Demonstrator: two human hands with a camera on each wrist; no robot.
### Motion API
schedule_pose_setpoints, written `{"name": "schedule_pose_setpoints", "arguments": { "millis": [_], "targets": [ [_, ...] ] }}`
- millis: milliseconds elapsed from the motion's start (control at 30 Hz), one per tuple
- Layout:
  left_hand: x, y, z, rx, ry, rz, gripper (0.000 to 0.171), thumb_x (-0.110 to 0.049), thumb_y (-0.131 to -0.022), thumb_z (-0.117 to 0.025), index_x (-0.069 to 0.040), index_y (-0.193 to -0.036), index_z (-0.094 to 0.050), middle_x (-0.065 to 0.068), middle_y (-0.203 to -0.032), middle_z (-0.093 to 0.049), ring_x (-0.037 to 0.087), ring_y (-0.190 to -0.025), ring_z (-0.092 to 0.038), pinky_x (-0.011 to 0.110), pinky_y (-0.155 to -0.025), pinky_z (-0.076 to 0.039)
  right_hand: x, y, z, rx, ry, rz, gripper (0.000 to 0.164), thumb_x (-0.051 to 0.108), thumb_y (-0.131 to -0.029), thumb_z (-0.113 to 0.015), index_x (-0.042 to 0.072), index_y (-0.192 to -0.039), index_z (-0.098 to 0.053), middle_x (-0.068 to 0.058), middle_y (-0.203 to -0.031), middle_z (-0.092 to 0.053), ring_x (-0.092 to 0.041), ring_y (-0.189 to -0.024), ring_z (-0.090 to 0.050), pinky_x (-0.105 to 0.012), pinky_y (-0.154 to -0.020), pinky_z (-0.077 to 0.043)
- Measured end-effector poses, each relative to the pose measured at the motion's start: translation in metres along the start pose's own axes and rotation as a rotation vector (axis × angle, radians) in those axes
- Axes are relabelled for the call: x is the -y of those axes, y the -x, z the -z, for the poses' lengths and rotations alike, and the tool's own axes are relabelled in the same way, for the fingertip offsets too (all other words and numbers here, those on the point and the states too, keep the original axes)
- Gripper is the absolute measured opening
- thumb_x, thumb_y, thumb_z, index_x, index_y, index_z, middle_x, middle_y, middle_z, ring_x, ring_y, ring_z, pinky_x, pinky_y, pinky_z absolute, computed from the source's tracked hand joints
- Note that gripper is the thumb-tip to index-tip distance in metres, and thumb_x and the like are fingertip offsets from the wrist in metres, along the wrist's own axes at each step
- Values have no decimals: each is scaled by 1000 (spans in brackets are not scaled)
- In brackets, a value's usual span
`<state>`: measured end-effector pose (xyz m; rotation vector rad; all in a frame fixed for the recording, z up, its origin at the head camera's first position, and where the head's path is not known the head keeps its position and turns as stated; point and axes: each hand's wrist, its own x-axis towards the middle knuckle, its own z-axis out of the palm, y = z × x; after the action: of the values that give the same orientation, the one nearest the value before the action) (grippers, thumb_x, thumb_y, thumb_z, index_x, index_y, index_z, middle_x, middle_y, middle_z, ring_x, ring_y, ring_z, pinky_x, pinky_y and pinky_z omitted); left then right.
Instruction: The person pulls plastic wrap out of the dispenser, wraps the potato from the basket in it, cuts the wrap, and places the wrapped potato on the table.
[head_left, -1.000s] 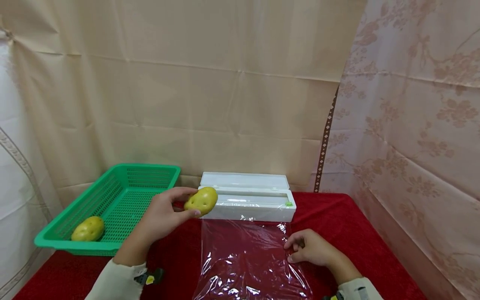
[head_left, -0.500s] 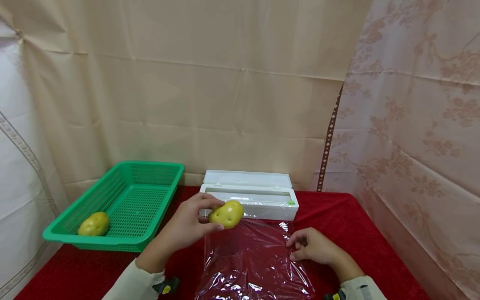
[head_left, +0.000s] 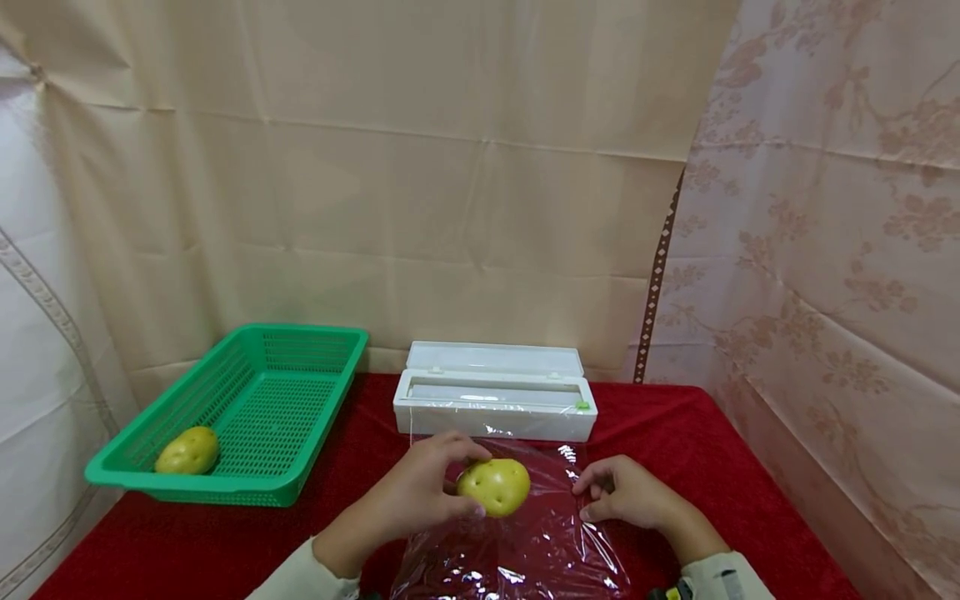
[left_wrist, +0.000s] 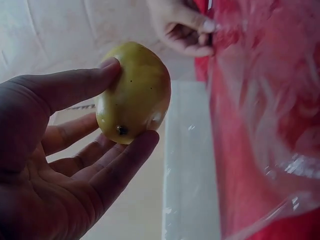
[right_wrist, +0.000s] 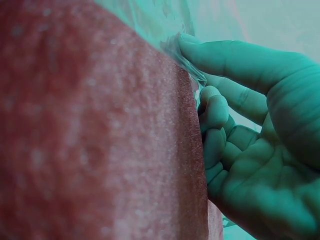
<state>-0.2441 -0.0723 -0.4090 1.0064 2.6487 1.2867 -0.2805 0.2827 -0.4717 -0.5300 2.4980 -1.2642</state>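
My left hand holds a yellow potato between thumb and fingers, above the plastic wrap. The left wrist view shows the thumb on one side of the potato and fingertips on the other. The clear wrap lies on the red cloth, running from a white wrap dispenser whose lid stands raised. At the wrap's right edge, my right hand pinches the film; in the right wrist view the film bunches by the thumb of that hand.
A green basket stands at the left with another yellow potato in its near left corner. Red cloth covers the table. A beige curtain hangs behind, and a patterned curtain hangs on the right.
My left hand has carried the potato rightward and toward me, from in front of the dispenser to over the wrap. My right hand stays at the wrap's edge.
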Motion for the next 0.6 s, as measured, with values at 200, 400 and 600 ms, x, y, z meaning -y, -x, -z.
{"name": "schedule_pose_setpoints", "arguments": {
  "millis": [200,400,600],
  "targets": [
    [2,1,-16,53,-62,-1,46,-23,-74,-94,-21,-116,-75,-9,-114,-65,5,-99,-59,21,-81,-56,0,-2,-1,-9,32,-25,25,14,-80,-87,9,-102,-77,1,-76,-56,-10,-69,-51,-24,-60,-46],
    [2,1,-27,93,-128,-11,47,-28,-71,-95,-25,-113,-74,-14,-110,-64,3,-100,-58,24,-87,-53,0,-2,-1,-17,40,-18,24,14,-80,-87,9,-101,-77,1,-75,-56,-9,-69,-51,-23,-60,-45],
    [5,0,-36,151,-154,-25,47,-30,-71,-95,-24,-112,-73,-17,-107,-63,0,-98,-57,20,-84,-50,-1,-1,-1,-21,22,11,26,12,-79,-87,7,-102,-76,1,-76,-56,-8,-69,-51,-22,-60,-44]
  ]
}}
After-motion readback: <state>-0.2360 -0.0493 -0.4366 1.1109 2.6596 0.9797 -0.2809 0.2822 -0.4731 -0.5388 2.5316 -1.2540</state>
